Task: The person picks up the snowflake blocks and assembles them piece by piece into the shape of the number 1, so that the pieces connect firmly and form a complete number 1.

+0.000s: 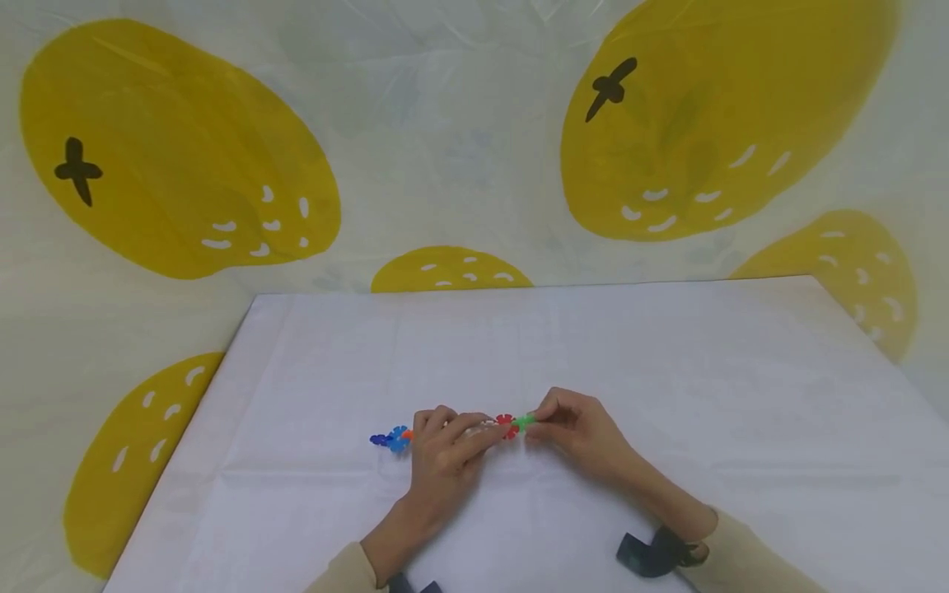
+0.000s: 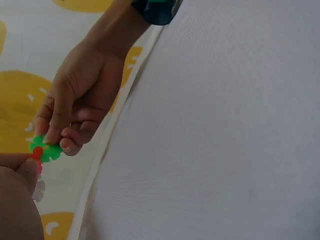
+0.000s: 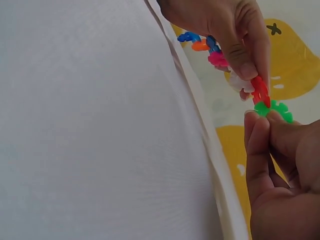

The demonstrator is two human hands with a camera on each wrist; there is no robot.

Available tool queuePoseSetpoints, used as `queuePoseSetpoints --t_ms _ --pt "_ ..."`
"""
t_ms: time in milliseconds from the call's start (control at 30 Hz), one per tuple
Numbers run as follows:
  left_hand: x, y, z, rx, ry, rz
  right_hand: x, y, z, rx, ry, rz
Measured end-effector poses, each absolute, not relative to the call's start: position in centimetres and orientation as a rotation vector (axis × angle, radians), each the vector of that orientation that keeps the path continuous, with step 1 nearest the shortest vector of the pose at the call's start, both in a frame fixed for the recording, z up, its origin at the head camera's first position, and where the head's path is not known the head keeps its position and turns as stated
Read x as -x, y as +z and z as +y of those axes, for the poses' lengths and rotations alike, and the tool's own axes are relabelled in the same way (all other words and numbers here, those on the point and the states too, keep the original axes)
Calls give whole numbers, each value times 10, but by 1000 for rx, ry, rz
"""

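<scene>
A chain of notched plastic snowflake discs runs between the two hands. From its left end come a dark blue disc (image 1: 380, 441), a lighter blue disc (image 1: 399, 439) and an orange disc (image 3: 200, 45); a pink disc (image 3: 217, 59) and a white disc (image 3: 241, 81) follow. My left hand (image 1: 447, 453) grips the chain from above, thumb and fingers pinching at the red disc (image 3: 260, 91) and hiding part of the middle. At the right end, my right hand (image 1: 586, 432) pinches a green disc (image 3: 280, 110) between thumb and fingertips. The green disc's edge meets the red disc's edge.
A white-covered table (image 1: 630, 346) lies under the hands. Behind it hangs a pale cloth (image 1: 460, 148) with large yellow printed shapes. Dark straps (image 1: 652, 553) sit at the wrists, below the light sleeves (image 1: 749, 556).
</scene>
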State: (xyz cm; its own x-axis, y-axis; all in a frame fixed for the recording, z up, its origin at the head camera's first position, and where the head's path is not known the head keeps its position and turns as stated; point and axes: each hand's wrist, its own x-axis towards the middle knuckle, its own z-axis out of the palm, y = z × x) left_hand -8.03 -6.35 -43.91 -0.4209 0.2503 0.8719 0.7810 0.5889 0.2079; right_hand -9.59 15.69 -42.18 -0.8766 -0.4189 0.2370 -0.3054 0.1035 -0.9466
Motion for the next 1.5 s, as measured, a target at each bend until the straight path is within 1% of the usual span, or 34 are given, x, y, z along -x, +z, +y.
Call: queuePoseSetpoints --t_ms 267,600,767,900,1100,1233,1333,1500 --pt "77 -438 -64 797 -779 -2106 98 -424 160 668 -1955 2255" --pt "74 -429 -65 732 -773 -2286 106 -420 168 588 -1902 2319" --pt "76 -411 -73 710 -750 -2371 111 -417 174 546 -1907 2301" --pt "80 -393 -84 681 -798 -2549 112 -406 176 480 -1891 2275" --pt "87 -375 -106 625 -1073 -2816 107 -386 175 457 -1850 2254" --pt "91 -371 -114 692 -1224 -2819 110 -392 181 463 -1855 2249" --pt "93 -372 -116 788 -1217 -2773 116 -402 187 488 -1840 2266" --pt "94 -376 -118 876 -1209 -2754 125 -408 190 524 -1782 2285"
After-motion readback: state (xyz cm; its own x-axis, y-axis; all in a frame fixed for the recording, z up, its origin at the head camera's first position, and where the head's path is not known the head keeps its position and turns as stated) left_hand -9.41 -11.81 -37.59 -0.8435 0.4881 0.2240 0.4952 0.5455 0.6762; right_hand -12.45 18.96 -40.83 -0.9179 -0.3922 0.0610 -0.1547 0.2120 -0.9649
